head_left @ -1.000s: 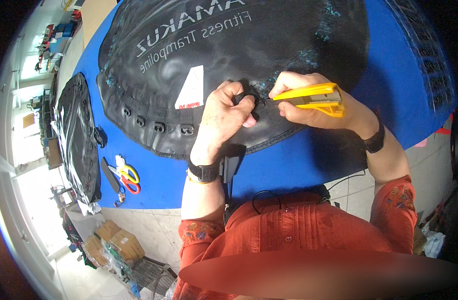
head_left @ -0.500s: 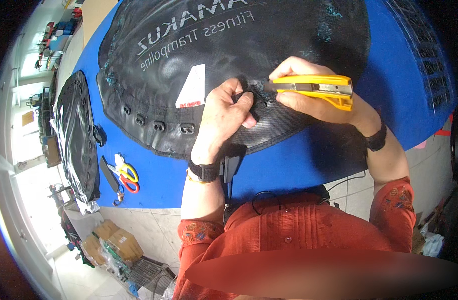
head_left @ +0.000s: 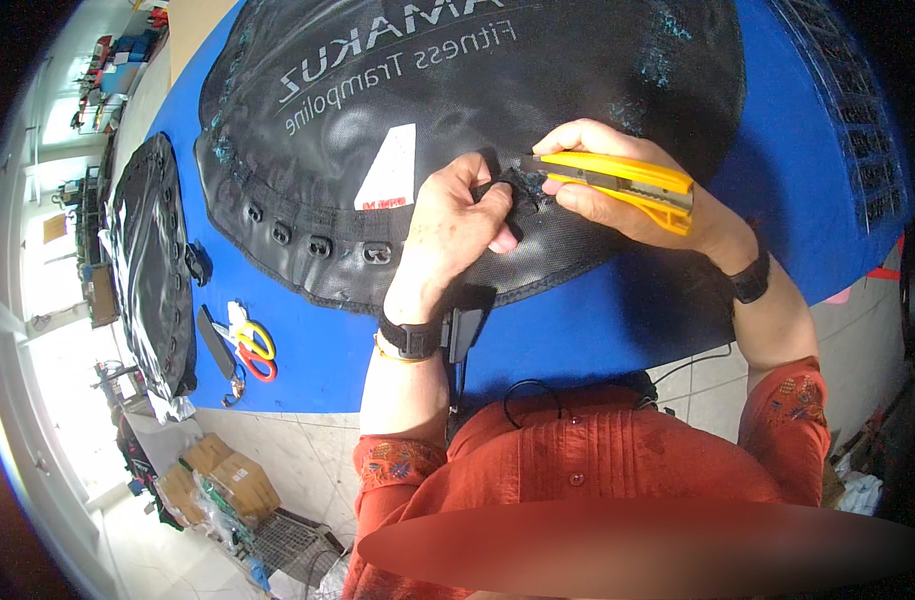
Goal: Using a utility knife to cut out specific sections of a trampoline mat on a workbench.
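In the right hand, a cutter is gripped; in the left hand, black material. Trimming is presumed; next, tautness is needed.

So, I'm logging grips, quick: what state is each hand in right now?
Left hand: closed, pinching black material at the black mat; exactly which part cannot be told.
Right hand: closed, holding the yellow utility knife.

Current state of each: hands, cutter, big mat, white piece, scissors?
Left hand: closed, pinching black material
Right hand: closed around yellow cutter
Yellow cutter: held, blade extension unclear
Big black mat: spread on blue table
White tapered piece: flat on mat
Scissors: lying loose, blade opening unclear
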`<state>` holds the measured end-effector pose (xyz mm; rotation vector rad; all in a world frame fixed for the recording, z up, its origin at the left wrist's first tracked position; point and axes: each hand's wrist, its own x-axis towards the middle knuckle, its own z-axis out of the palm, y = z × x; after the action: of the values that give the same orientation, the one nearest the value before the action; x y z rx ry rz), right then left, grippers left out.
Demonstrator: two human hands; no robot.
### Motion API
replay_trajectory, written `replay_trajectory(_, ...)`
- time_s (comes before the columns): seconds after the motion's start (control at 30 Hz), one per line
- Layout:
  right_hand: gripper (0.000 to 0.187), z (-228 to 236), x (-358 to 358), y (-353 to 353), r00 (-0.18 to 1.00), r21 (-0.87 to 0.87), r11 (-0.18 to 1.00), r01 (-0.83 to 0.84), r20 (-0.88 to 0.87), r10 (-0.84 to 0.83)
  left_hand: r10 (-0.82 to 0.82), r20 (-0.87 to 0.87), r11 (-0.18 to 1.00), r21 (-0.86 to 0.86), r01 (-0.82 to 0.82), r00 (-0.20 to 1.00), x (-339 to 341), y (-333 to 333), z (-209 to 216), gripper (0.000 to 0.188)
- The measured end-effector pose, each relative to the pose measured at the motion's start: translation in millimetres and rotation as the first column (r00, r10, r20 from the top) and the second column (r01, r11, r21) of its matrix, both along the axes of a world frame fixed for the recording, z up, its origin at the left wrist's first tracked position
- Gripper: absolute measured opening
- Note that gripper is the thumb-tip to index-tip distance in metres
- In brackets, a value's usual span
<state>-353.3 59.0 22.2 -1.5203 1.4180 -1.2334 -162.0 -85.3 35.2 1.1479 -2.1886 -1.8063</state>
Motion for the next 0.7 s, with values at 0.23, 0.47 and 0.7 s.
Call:
replay_trajectory(0.23,0.031,-2.7,5.2,-1.2,0.999,-0.013,1.0,-0.001,0.048,0.002,-0.002,-0.022,1.0,0.008,0.002,1.0,0.8,-0.5,-2.1,0.018)
replay_trajectory(0.47,0.031,-3.4,4.1,-1.4,1.0,-0.037,0.999,-0.007,-0.002,0.006,-0.004,-0.008,1.0,0.006,0.004,1.0,0.9,-0.1,-0.2,0.018)
replay_trajectory(0.7,0.029,3.7,0.6,1.1,0.998,-0.016,0.999,-0.03,-0.056,0.03,-0.004,-0.027,1.0,0.015,0.004,1.0,1.1,-0.3,-1.7,0.019)
